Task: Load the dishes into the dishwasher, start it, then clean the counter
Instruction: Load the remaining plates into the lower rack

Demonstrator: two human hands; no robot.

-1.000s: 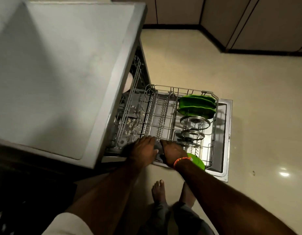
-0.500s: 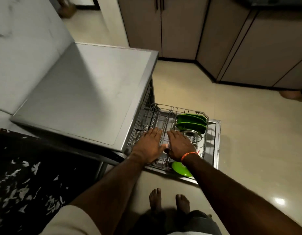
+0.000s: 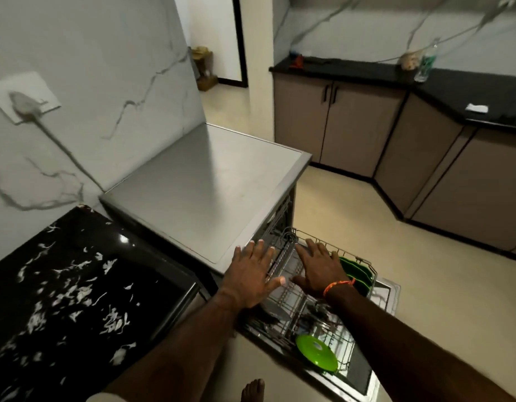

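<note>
The steel dishwasher (image 3: 204,187) stands against the marble wall with its door (image 3: 387,297) folded down and its lower wire rack (image 3: 291,303) pulled out. Dark green plates (image 3: 358,274) stand at the rack's far end. A bright green lid (image 3: 316,353) leans at its near end. My left hand (image 3: 248,277) and my right hand (image 3: 317,268) hover side by side above the rack, fingers spread, holding nothing. Whether they touch the rack I cannot tell.
A black speckled counter (image 3: 62,300) adjoins the dishwasher on the left. Across the floor, brown cabinets (image 3: 338,126) carry a black counter (image 3: 454,91) with a glass bottle (image 3: 425,65) and a white cloth (image 3: 476,107). A plug and cable (image 3: 24,107) hang on the wall. My bare foot (image 3: 252,390) stands below.
Both hands have risen from the rack's front edge and opened flat above it. The view has tilted up, bringing the wall and far counter into sight.
</note>
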